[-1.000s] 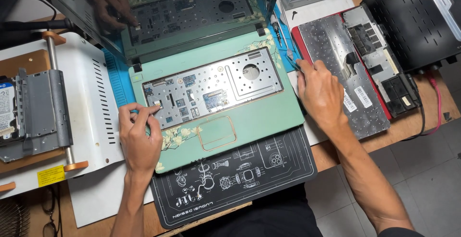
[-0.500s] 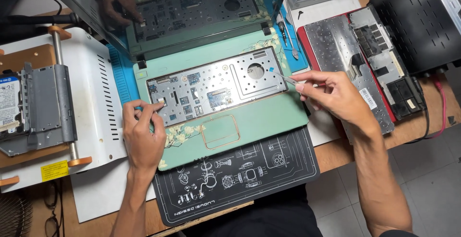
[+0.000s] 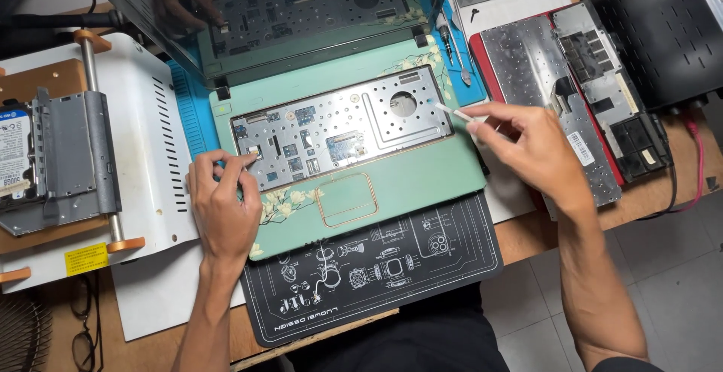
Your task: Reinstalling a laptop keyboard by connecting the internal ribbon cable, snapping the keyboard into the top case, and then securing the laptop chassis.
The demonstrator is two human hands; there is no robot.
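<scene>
My left hand [image 3: 222,210] rests flat on the green laptop base [image 3: 392,184], at the 8 o'clock corner of the bare metal keyboard tray [image 3: 339,135]. Its grip is spread: the fingers lie loosely apart, fingertips touching the tray's left edge, holding nothing.

My right hand [image 3: 527,146] hovers at 3 o'clock of the tray, just beside the laptop's right edge. Its grip is pressed together, thumb and forefinger pinching a thin white tool [image 3: 456,113]. The tool's tip points toward 10 o'clock and sits near the round hole at the tray's right end; contact cannot be confirmed.

The laptop base lies on a dark work mat [image 3: 376,266] printed with white diagrams, which lies on the table [image 3: 527,240]. The opened lid stands at 12 o'clock. A removed keyboard [image 3: 542,78], underside up, lies at 3 o'clock beyond my right hand. A white machine [image 3: 143,138] with a metal bracket sits at 9 o'clock.
</scene>
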